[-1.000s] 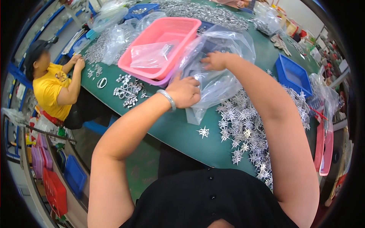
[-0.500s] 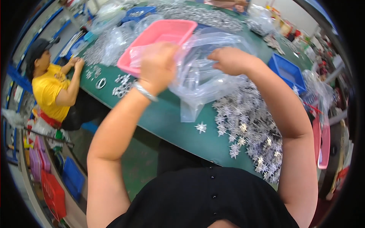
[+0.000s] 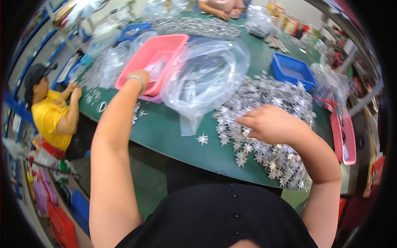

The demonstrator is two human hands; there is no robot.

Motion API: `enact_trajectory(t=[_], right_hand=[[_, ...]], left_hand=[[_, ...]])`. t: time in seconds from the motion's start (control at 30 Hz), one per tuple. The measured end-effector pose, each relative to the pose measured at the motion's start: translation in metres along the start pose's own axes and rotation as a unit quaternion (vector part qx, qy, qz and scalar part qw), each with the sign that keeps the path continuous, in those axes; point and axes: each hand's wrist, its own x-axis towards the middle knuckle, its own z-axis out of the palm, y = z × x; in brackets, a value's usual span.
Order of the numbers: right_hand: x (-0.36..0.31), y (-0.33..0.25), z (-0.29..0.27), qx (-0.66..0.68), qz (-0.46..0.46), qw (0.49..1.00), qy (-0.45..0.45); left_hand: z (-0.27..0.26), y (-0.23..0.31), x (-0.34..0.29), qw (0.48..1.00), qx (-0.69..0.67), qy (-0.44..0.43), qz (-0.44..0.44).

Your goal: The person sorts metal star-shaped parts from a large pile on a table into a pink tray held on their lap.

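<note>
My left hand (image 3: 142, 74), with a silver bracelet on its wrist, reaches into the near side of a pink plastic basket (image 3: 171, 39); its fingers are hidden there. To the basket's right, a large clear plastic bag (image 3: 206, 78) lies spread on the green table. Over the left part of a heap of silver, spiky star-shaped metal pieces (image 3: 289, 97) hovers my right hand (image 3: 271, 124), thumb and forefinger apart and nothing seen in it. A single star-shaped piece (image 3: 202, 139) lies just left of the heap, near the bag's lower end.
Behind the heap is a blue tray (image 3: 293, 72). A pink bin (image 3: 348, 140) stands at the right edge. More metal parts (image 3: 194, 27) cover the far table. On the left works a person in yellow (image 3: 53, 111); another person (image 3: 221, 9) is across the table.
My left hand has gone from beside the bag leftward to the basket. The right hand has moved from the bag down over the heap, and the bag now lies spread without either hand on it.
</note>
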Motion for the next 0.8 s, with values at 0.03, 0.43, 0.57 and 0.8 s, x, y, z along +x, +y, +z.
enact_trajectory(t=[0.03, 0.43, 0.57, 0.8], right_hand=[[-0.004, -0.002, -0.001, 0.001, -0.001, 1.000, 0.009], [0.167, -0.040, -0.002, -0.070, -0.142, 0.947, 0.278], [0.249, -0.064, 0.015, -0.134, -0.069, 0.951, 0.269], [0.291, -0.071, 0.001, -0.100, 0.038, 0.975, 0.194]], left_hand=[[-0.003, -0.015, -0.003, 1.000, -0.010, 0.002, -0.028], [-0.090, -0.074, -0.068, 0.906, -0.238, 0.324, -0.130], [-0.086, -0.074, -0.092, 0.901, -0.259, 0.320, -0.140], [-0.059, -0.108, -0.119, 0.891, -0.204, 0.360, -0.186]])
